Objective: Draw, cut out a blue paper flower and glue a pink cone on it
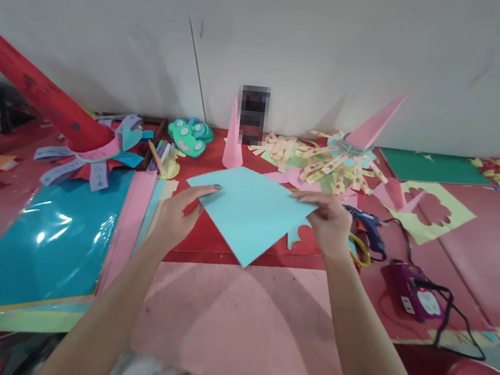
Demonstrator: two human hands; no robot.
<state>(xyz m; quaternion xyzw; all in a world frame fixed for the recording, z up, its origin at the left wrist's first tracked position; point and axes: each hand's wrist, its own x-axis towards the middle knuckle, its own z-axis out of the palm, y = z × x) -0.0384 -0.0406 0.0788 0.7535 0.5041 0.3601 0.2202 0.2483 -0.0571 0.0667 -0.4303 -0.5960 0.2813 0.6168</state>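
A light blue paper sheet [250,214] is held up in the middle, one corner pointing down toward me. My left hand [181,213] pinches its left side, thumb on top. On the right side, my right hand [329,219] grips the sheet between thumb and fingers. Behind the sheet stands a pink paper cone [234,145]. A light blue paper scrap [297,234] lies beneath the sheet's right edge, near my right hand.
At the left are a red paper cone [59,98] and a glossy blue pack [64,228]. A glue gun [372,231], yellow ring [364,251], purple power box [417,292] with cables and flower-cut yellow paper [455,216] lie right. Paper strips [280,149] lie behind.
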